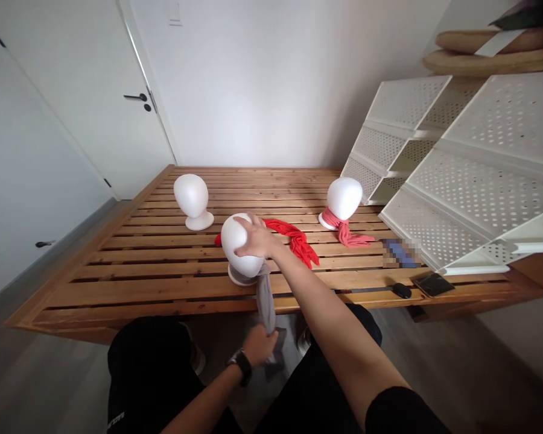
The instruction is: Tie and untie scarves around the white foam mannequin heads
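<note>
A white mannequin head stands near the front edge of the slatted wooden platform. My right hand clasps its top and side, thumb and fingers spread around it. A grey scarf is at the head's neck, and its tail drops over the front edge. Below that edge my left hand, wearing a dark watch, is closed around the tail. Just behind the head lies a bright red scarf, partly hidden by the head and my right hand.
Another mannequin head stands bare at the back left. At the right, a third mannequin head wears a coral scarf. White perforated bins line the right side. A black mouse-like object lies near the front edge.
</note>
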The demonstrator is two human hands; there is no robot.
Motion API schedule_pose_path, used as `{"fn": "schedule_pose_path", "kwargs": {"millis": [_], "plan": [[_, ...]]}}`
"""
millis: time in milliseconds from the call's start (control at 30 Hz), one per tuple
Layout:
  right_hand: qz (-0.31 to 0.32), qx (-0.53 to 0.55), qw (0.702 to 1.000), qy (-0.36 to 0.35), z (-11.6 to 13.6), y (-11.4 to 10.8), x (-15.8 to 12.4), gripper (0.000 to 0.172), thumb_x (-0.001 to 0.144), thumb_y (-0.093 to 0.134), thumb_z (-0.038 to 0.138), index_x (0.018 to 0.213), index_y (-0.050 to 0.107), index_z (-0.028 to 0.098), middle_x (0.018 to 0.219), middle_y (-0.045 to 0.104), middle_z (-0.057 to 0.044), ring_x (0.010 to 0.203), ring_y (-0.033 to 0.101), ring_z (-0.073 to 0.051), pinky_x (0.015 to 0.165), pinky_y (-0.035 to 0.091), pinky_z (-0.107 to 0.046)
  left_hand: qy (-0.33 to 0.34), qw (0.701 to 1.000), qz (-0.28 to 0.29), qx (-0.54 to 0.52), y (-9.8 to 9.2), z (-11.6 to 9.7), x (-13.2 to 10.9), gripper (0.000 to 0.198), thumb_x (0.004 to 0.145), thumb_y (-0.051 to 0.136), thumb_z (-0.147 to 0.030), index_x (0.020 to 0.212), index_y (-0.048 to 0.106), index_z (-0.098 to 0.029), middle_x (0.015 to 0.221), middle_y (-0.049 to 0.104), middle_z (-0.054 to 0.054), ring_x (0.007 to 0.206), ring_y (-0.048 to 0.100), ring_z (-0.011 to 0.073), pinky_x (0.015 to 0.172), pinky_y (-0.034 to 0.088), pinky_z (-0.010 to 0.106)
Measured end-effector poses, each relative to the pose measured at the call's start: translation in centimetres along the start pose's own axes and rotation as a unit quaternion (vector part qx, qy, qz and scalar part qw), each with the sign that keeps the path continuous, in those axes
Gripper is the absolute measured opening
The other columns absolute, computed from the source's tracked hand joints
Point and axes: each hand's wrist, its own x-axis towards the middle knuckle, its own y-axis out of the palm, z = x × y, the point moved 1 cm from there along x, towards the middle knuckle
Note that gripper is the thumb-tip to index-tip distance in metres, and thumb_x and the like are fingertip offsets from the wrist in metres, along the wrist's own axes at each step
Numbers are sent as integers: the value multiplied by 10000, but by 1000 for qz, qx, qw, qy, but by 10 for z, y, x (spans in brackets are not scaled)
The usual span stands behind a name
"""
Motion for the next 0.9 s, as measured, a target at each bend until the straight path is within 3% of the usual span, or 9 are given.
{"fn": "schedule_pose_path", "kwargs": {"millis": [100, 200, 300, 400, 500, 633, 700, 800, 900], "plan": [[46, 7, 998, -37, -16, -15, -2, 1187, 585, 909, 465, 1608, 316, 361, 1708, 132, -91, 1582, 125, -358, 1251, 240, -513, -29, 991, -134, 6, -56, 46, -13, 352, 842, 518, -339, 1157, 672, -302, 1205, 739, 133, 1134, 700, 301, 937, 534, 414], [47, 12, 998, -33, -20, -16, -2, 1223, 579, 923, 480, 1618, 287, 380, 1713, 127, -82, 1582, 126, -372, 1245, 257, -537, -84, 970, -200, 107, -135, 74, -22, 325, 845, 518, -241, 1134, 664, -225, 1042, 767, 118, 994, 726, 300, 875, 539, 404], [40, 14, 998, -41, -14, -13, -1, 1208, 577, 935, 467, 1609, 311, 390, 1710, 145, -78, 1573, 155, -390, 1238, 269, -563, -60, 934, -254, 243, -213, 83, -19, 387, 827, 564, -200, 1202, 655, -204, 1093, 754, 131, 1056, 698, 316, 960, 493, 417], [11, 33, 998, -55, -15, -7, -8, 1209, 594, 931, 503, 1616, 298, 369, 1710, 150, -86, 1583, 124, -373, 1252, 245, -562, -50, 915, -295, 271, -255, 84, 3, 333, 859, 589, -249, 1177, 670, -196, 1154, 730, 134, 1113, 658, 311, 997, 466, 409], [-55, 103, 991, -58, -39, 11, -32, 1122, 742, 819, 601, 1643, 215, 314, 1705, 183, -104, 1590, 137, -319, 1266, 239, -528, -68, 929, -284, 229, -251, 88, 39, 284, 852, 597, -229, 1103, 703, -153, 1208, 691, 159, 1139, 621, 317, 997, 465, 420], [-210, 195, 955, 82, -93, 66, -81, 621, 1045, 346, 455, 1620, 257, 237, 1627, 349, -131, 1533, 311, -237, 1261, 265, -509, -137, 933, -294, 155, -210, 93, 78, 374, 818, 607, -205, 1176, 710, -173, 1356, 596, 206, 1233, 563, 402, 1005, 461, 533], [-166, 179, 965, 91, -109, 99, -98, 649, 998, 433, 378, 1608, 282, 215, 1599, 386, -145, 1519, 334, -244, 1264, 261, -505, -147, 932, -311, 119, -191, 94, 88, 397, 826, 586, -189, 1208, 696, -176, 1357, 596, 225, 1258, 548, 425, 998, 463, 563], [-91, 155, 982, 61, -106, 137, -99, 917, 814, 725, 376, 1597, 284, 189, 1588, 380, -170, 1507, 337, -290, 1248, 305, -476, -91, 944, -316, 38, -174, 94, 95, 440, 839, 531, -133, 1260, 645, -192, 1292, 671, 182, 1237, 596, 366, 1002, 493, 518], [-152, 158, 968, 125, -91, 154, -82, 1072, 667, 874, 465, 1553, 331, 201, 1533, 421, -165, 1453, 394, -324, 1200, 384, -449, -36, 944, -325, -42, -166, 96, 97, 479, 825, 483, -84, 1278, 594, -197, 1304, 694, 123, 1213, 632, 292, 1016, 517, 452]]}}
